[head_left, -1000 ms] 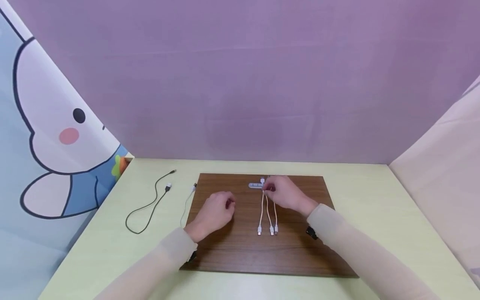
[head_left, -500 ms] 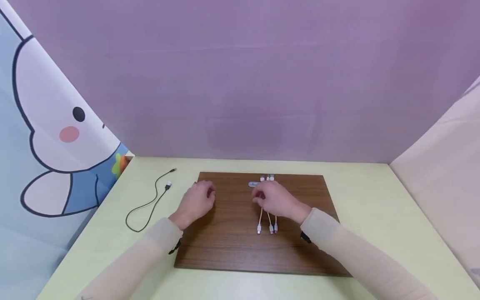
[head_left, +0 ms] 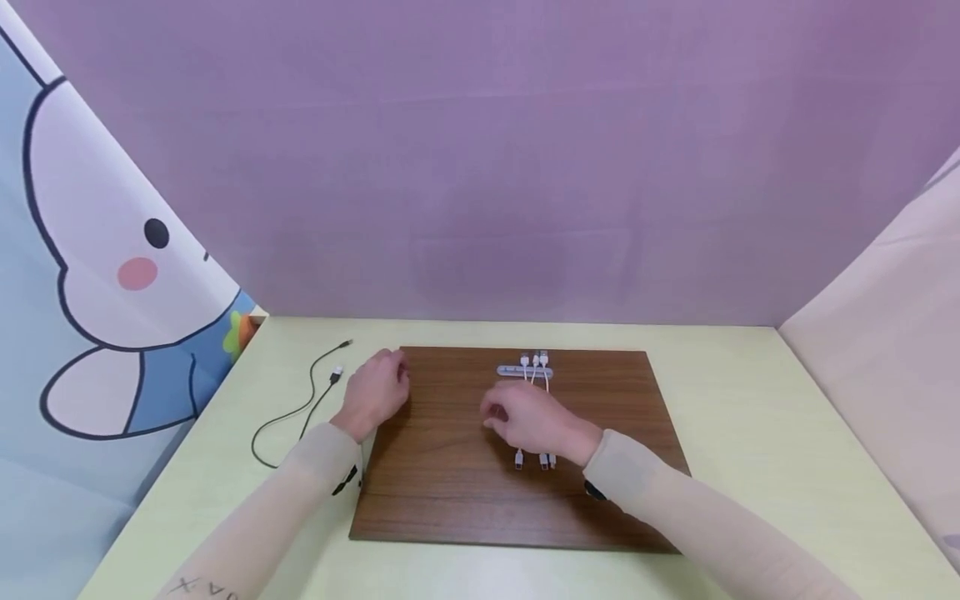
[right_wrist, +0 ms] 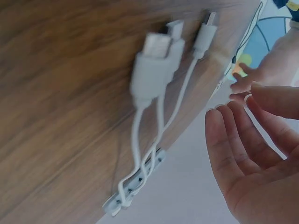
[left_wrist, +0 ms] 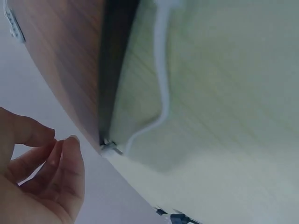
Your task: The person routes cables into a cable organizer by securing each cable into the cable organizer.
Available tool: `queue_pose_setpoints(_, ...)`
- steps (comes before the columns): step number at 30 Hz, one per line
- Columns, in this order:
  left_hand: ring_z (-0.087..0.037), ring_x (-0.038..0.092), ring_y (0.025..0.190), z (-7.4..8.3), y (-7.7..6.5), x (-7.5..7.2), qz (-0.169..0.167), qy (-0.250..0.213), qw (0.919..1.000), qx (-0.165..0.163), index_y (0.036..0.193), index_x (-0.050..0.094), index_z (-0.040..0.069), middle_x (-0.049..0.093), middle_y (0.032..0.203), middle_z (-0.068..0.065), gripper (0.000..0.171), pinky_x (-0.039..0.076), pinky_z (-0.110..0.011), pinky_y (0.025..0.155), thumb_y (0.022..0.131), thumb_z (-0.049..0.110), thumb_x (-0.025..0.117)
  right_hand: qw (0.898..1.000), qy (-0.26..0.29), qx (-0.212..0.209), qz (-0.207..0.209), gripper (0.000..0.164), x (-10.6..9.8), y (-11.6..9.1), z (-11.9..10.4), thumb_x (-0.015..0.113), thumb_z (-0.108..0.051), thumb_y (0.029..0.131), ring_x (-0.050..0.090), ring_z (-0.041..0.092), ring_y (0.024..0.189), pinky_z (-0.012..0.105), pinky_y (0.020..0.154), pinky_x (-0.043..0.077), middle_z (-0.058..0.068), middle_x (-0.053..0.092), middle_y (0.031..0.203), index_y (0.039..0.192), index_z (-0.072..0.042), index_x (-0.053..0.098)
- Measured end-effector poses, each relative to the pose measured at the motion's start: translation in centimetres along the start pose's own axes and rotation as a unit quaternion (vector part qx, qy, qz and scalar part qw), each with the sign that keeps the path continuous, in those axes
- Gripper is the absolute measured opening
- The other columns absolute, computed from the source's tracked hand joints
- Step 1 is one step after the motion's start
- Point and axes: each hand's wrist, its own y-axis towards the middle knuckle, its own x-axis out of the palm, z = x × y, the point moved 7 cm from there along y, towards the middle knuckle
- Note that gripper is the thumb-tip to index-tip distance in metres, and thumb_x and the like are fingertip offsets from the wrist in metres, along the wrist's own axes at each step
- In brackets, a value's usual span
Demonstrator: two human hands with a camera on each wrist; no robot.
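The left hand (head_left: 375,390) is at the board's far left corner, its fingers loosely bent with the thumb close to their tips, gripping nothing. Just beside it, a single white cable (left_wrist: 161,70) lies on the tabletop (head_left: 750,433) along the left edge of the brown wooden board (head_left: 450,500), one plug at that corner. The right hand (head_left: 532,417) is over the board's middle, fingers softly curved, thumb near the index fingertip, likewise holding nothing. Three white cables (right_wrist: 152,77) run from far to near on the board, partly hidden by this hand in the head view; they cross the right part of a small grey strip (head_left: 513,370) near the far edge, their far plugs just beyond it. A black cable (head_left: 334,377) lies looped on the tabletop, left of the board.
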Motion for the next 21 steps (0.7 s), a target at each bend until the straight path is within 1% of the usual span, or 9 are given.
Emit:
queue_pose_setpoints(2,-0.031,0.065,0.090,-0.5,0.2,0.0,-0.003,0.011,0.9999,-0.011,0.108,0.069,0.001,0.065,0.101,-0.014,0.018,0.057,-0.046,0.073,0.093,0.006,0.061,1.000,-0.002,-0.006,-0.004,0.014,0.2,0.1,-0.5,0.071,-0.013,0.096,0.062,0.009,0.087,0.027,0.079,0.054,-0.004,0.068,0.099,0.109,-0.008,0.074)
queue_pose_setpoints(5,-0.035,0.063,0.097,-1.2,0.6,0.1,-0.010,0.025,0.9990,-0.035,0.114,0.067,-0.001,0.063,0.106,-0.017,0.024,0.058,-0.049,0.073,0.093,0.006,0.060,1.000,-0.005,-0.013,-0.009,0.015,0.3,0.2,-1.1,0.071,-0.013,0.095,0.063,0.010,0.089,0.028,0.080,0.055,-0.002,0.068,0.102,0.109,-0.008,0.074)
queue_pose_setpoints(9,-0.040,0.059,0.108,-2.0,0.9,0.4,-0.026,0.037,0.9968,-0.065,0.125,0.064,-0.002,0.060,0.116,-0.023,0.035,0.057,-0.055,0.074,0.092,0.005,0.058,1.000,-0.007,-0.013,-0.019,0.016,0.5,0.2,-1.7,0.071,-0.012,0.095,0.063,0.010,0.090,0.028,0.081,0.055,-0.002,0.069,0.104,0.110,-0.007,0.074)
queue_pose_setpoints(12,-0.041,0.058,0.111,-2.3,1.2,0.7,-0.043,0.045,0.9950,-0.078,0.130,0.063,-0.001,0.059,0.120,-0.024,0.040,0.057,-0.056,0.077,0.091,0.006,0.058,1.000,-0.012,-0.016,-0.024,0.015,0.6,0.2,-2.1,0.071,-0.012,0.096,0.063,0.010,0.090,0.028,0.081,0.054,-0.002,0.069,0.104,0.110,-0.008,0.074)
queue_pose_setpoints(17,-0.040,0.060,0.108,-2.7,1.6,1.1,-0.073,0.066,0.9917,-0.083,0.134,0.061,0.000,0.059,0.120,-0.023,0.044,0.056,-0.057,0.078,0.090,0.005,0.060,0.999,-0.010,-0.019,-0.037,0.015,0.8,0.1,-2.3,0.072,-0.014,0.095,0.062,0.009,0.092,0.028,0.082,0.054,-0.004,0.068,0.104,0.110,-0.010,0.075)
queue_pose_setpoints(20,-0.038,0.063,0.102,-2.8,1.7,1.2,-0.087,0.068,0.9902,-0.086,0.129,0.063,-0.001,0.060,0.115,-0.021,0.040,0.056,-0.055,0.077,0.089,0.004,0.060,0.999,-0.001,-0.012,-0.048,0.015,1.0,0.1,-2.0,0.072,-0.015,0.095,0.061,0.008,0.092,0.028,0.082,0.053,-0.006,0.067,0.103,0.110,-0.012,0.075)
queue_pose_setpoints(21,-0.038,0.063,0.099,-2.8,1.8,1.2,-0.090,0.067,0.9899,-0.086,0.126,0.064,-0.001,0.060,0.112,-0.021,0.037,0.056,-0.055,0.077,0.089,0.004,0.060,0.999,0.001,-0.011,-0.051,0.015,0.9,0.0,-2.0,0.072,-0.016,0.095,0.061,0.007,0.092,0.028,0.082,0.053,-0.006,0.067,0.103,0.110,-0.012,0.075)
